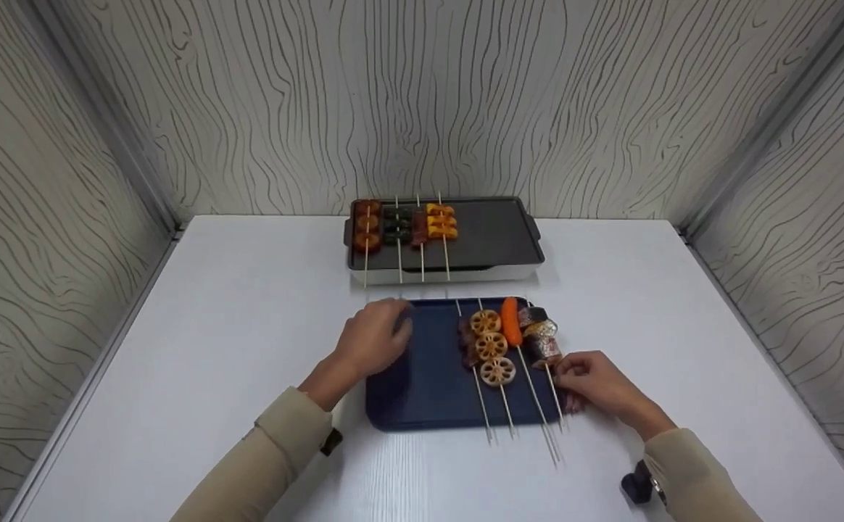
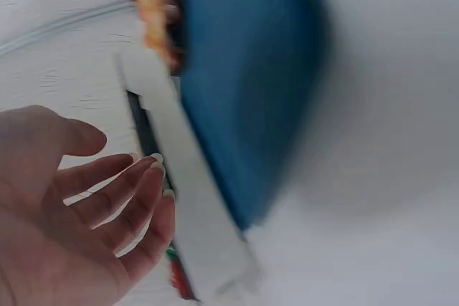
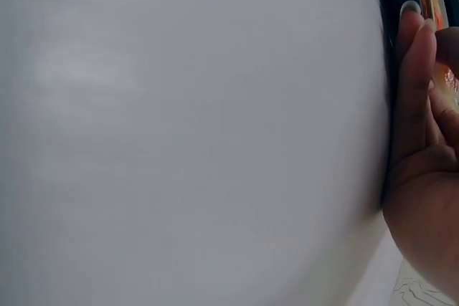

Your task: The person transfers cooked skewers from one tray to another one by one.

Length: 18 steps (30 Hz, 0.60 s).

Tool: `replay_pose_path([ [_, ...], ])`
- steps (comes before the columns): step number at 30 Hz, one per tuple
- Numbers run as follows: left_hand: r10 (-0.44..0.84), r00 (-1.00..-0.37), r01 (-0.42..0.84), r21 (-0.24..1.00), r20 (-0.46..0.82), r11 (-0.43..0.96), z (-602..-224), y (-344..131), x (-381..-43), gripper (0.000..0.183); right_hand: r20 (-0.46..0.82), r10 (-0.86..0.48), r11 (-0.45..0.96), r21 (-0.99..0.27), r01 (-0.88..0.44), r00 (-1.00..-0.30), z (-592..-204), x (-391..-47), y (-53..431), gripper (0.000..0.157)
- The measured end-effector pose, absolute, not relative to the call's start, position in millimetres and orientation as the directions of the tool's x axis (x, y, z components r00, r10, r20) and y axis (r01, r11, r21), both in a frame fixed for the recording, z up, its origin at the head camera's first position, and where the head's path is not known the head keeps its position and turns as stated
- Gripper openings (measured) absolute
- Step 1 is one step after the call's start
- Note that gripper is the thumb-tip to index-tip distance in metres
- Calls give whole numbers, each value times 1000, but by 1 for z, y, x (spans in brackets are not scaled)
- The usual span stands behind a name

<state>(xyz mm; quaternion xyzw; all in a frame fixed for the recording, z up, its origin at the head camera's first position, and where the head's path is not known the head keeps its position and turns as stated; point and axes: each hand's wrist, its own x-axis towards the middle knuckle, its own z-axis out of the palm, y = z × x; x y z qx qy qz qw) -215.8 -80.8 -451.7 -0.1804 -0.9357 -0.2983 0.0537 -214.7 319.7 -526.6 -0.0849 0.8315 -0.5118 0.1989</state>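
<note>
On a dark blue tray (image 1: 422, 370) lie several food skewers. From the right come a fish skewer (image 1: 542, 342), an orange sausage skewer (image 1: 511, 322), a lotus root skewer (image 1: 491, 346) and a dark meat skewer (image 1: 467, 344). My right hand (image 1: 602, 384) is at the tray's right edge, thumb and fingers pinching the fish skewer's stick just below the fish. In the right wrist view, that hand (image 3: 423, 116) lies low along the tray's side. My left hand (image 1: 373, 337) hovers by the tray's upper left edge, fingers loosely bent, holding nothing; the left wrist view shows its fingers (image 2: 122, 206) apart.
Behind the tray stands a grill with a black plate (image 1: 491, 230). Several skewers lie on its left half: round reddish slices (image 1: 367, 226), dark green pieces (image 1: 397, 226), a reddish one (image 1: 419, 228) and yellow pieces (image 1: 441, 221). Patterned panels (image 1: 429, 101) enclose the white table (image 1: 248, 290).
</note>
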Motion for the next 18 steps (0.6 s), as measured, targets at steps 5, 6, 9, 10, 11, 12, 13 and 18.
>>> replay_pose_path([
  [5, 303, -934, 352, 646, 192, 677, -420, -57, -247, 28, -223, -320, 458, -887, 55, -921, -526, -215, 317, 18],
  [6, 304, -937, 340, 659, 174, 671, -415, -52, -254, 28, -214, -315, 459, -887, 49, -924, -526, -216, 317, 18],
  [9, 308, -943, 307, 689, 128, 656, -406, -39, -274, 22, -225, -311, 439, -896, 70, -923, -526, -216, 316, 18],
  [10, 303, -947, 291, 693, 109, 660, -405, -34, -281, 21, -231, -307, 436, -897, 79, -923, -526, -215, 316, 17],
  [11, 298, -950, 275, 695, 91, 665, -404, -29, -287, 20, -238, -305, 430, -898, 89, -922, -527, -214, 316, 17],
  [12, 289, -955, 257, 696, 75, 671, -403, -25, -293, 19, -234, -302, 431, -898, 86, -924, -527, -213, 317, 17],
  [13, 272, -960, 234, 695, 57, 679, -403, -20, -299, 20, -235, -298, 430, -898, 90, -925, -527, -211, 317, 16],
  [18, 153, -987, 73, 701, -51, 710, -410, 0, -326, 22, -211, -289, 431, -900, 70, -934, -528, -207, 316, 15],
])
